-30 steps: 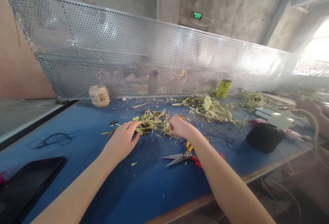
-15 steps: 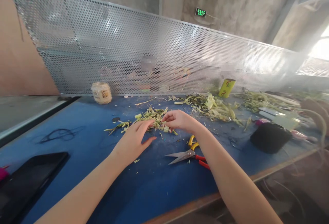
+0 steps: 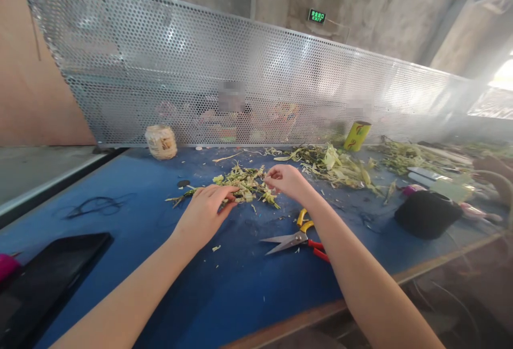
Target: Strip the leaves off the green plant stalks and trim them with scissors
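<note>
A small heap of pale green and brown plant scraps [image 3: 248, 182] lies on the blue tabletop between my two hands. My left hand [image 3: 206, 209] rests at the heap's left front side, fingers stretched over the edge and thumb apart below them. At the right side of the heap is my right hand [image 3: 286, 180], with its fingers curled and the tips pinched together. Whatever is in that pinch is too small to make out. Scissors [image 3: 290, 240] with yellow grips lie with parted blades near my right forearm, beside red-handled tool grips [image 3: 316, 247] partly hidden by it.
Leafy scraps [image 3: 334, 167] and a yellow-green can [image 3: 357, 136] sit behind on the right. A twine roll [image 3: 161, 142] stands by the perforated metal screen [image 3: 192, 60]. Black thread [image 3: 427, 214] lies right, a black phone-like slab [image 3: 52, 279] left. People behind the screen are blurred.
My left fingers and thumb have come closer together at the heap's edge. My right hand has drawn slightly right, away from the scraps. The view has shifted slightly.
</note>
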`<state>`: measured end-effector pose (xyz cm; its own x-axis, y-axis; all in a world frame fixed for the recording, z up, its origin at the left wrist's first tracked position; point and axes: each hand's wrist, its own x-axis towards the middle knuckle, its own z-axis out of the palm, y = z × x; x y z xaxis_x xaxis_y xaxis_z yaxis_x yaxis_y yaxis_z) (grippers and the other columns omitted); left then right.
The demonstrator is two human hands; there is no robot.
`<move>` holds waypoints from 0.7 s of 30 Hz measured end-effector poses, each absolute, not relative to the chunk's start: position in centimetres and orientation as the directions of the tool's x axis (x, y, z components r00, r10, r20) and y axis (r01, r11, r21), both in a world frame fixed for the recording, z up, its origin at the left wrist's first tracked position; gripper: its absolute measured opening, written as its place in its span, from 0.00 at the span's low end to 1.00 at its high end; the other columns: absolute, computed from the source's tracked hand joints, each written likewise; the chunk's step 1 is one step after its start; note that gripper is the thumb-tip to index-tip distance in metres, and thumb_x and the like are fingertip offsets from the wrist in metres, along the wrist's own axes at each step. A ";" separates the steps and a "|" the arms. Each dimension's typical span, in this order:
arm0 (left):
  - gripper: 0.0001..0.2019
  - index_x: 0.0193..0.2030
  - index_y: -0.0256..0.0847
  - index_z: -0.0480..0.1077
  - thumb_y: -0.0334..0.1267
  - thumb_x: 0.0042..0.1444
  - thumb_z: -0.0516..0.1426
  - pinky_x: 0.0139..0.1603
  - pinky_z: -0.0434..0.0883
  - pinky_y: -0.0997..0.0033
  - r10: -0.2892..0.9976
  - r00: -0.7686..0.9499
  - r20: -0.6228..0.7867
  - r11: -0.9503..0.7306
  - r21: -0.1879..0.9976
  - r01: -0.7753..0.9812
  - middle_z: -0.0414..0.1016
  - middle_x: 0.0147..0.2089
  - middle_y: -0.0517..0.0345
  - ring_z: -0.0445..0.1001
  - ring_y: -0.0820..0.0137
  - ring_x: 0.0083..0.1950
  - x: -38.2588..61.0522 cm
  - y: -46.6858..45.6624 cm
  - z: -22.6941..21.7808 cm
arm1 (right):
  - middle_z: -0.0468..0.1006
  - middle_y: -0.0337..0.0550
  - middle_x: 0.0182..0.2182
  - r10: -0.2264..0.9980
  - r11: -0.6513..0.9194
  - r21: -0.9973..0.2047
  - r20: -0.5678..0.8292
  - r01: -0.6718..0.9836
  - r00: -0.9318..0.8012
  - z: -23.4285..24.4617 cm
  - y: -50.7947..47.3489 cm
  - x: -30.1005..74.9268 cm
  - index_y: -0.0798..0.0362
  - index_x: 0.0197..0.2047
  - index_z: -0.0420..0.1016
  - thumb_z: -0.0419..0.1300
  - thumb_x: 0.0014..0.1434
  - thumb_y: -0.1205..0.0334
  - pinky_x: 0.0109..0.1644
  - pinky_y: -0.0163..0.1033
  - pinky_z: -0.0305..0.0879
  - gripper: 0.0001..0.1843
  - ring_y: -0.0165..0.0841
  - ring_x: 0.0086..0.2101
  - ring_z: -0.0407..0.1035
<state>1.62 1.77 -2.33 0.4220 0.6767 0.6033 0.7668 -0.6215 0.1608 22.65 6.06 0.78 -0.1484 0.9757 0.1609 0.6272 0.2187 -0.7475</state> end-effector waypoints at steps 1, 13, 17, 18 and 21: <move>0.11 0.45 0.41 0.64 0.38 0.55 0.51 0.46 0.65 0.59 0.688 0.410 0.599 -0.609 0.169 0.775 0.75 0.35 0.57 0.71 0.65 0.42 1.6 1.8 -2.3 | 0.73 0.41 0.24 0.971 0.228 -0.633 0.202 0.740 -0.126 0.7 6.3 22.9 0.56 0.27 0.68 0.58 0.48 0.65 0.30 0.32 0.64 0.03 0.28 0.27 0.68; 0.12 0.44 0.42 0.64 0.39 0.52 0.51 0.32 0.70 0.71 0.819 0.299 0.489 -0.516 0.401 0.757 0.75 0.34 0.58 0.72 0.72 0.29 1.7 1.7 -2.3 | 0.74 0.40 0.23 0.968 0.251 -0.401 0.088 0.881 -0.236 -0.8 7.0 22.4 0.56 0.21 0.72 0.63 0.37 0.74 0.27 0.31 0.60 0.06 0.28 0.23 0.66; 0.12 0.43 0.41 0.64 0.38 0.51 0.51 0.33 0.71 0.71 0.833 0.286 0.474 -0.504 0.436 0.746 0.75 0.32 0.59 0.72 0.73 0.28 1.7 1.9 -2.3 | 0.73 0.38 0.20 0.968 0.247 -0.447 0.077 0.860 -0.238 -0.8 6.9 22.6 0.56 0.21 0.72 0.62 0.38 0.75 0.22 0.29 0.59 0.06 0.23 0.17 0.62; 0.12 0.43 0.41 0.64 0.38 0.51 0.51 0.32 0.71 0.71 0.834 0.282 0.475 -0.504 0.444 0.741 0.75 0.32 0.59 0.72 0.73 0.28 1.7 1.9 -2.3 | 0.72 0.37 0.19 0.967 0.251 -0.462 0.075 0.851 -0.245 -0.7 6.8 22.6 0.56 0.22 0.72 0.61 0.39 0.75 0.22 0.28 0.59 0.06 0.22 0.16 0.61; 0.11 0.42 0.41 0.64 0.38 0.51 0.52 0.31 0.71 0.71 0.844 0.270 0.463 -0.492 0.468 0.734 0.75 0.31 0.59 0.72 0.73 0.27 1.8 1.8 -2.3 | 0.72 0.36 0.18 0.965 0.255 -0.523 0.082 0.813 -0.250 0.1 6.6 23.1 0.56 0.25 0.72 0.60 0.41 0.72 0.23 0.29 0.61 0.05 0.23 0.17 0.63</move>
